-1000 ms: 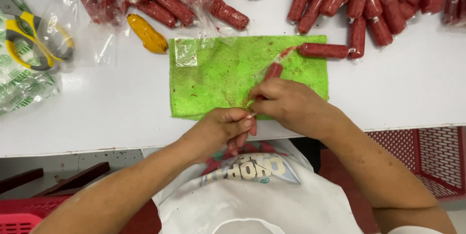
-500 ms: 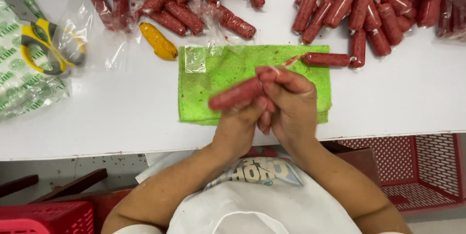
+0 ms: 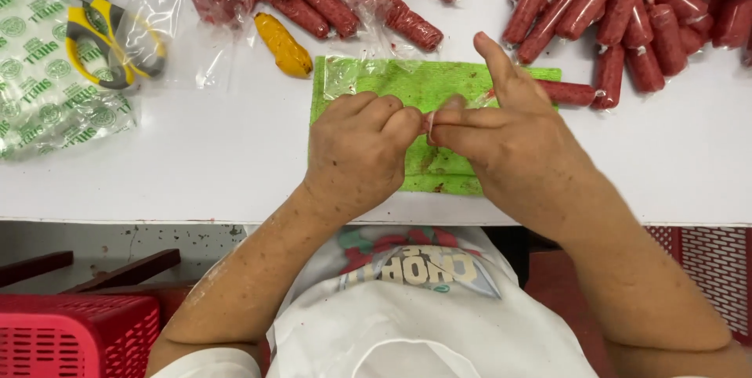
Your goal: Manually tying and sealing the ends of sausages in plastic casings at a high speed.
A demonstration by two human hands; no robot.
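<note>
Both hands meet over the green cloth (image 3: 368, 80), which lies on the white table (image 3: 235, 159) probably to catch mess from the work. The left hand (image 3: 356, 151) is clenched and the right hand (image 3: 501, 131) pinches against it, a pale sausage end (image 3: 429, 122) just showing between their fingertips. Most of that sausage is hidden inside the grip, while another sausage (image 3: 568, 93) lies on the cloth beside the right hand.

Sausage mostly hidden inside left hand (image 3: 356, 147) and right hand (image 3: 509, 131); scissors (image 3: 94, 21) edge-cropped.
</note>
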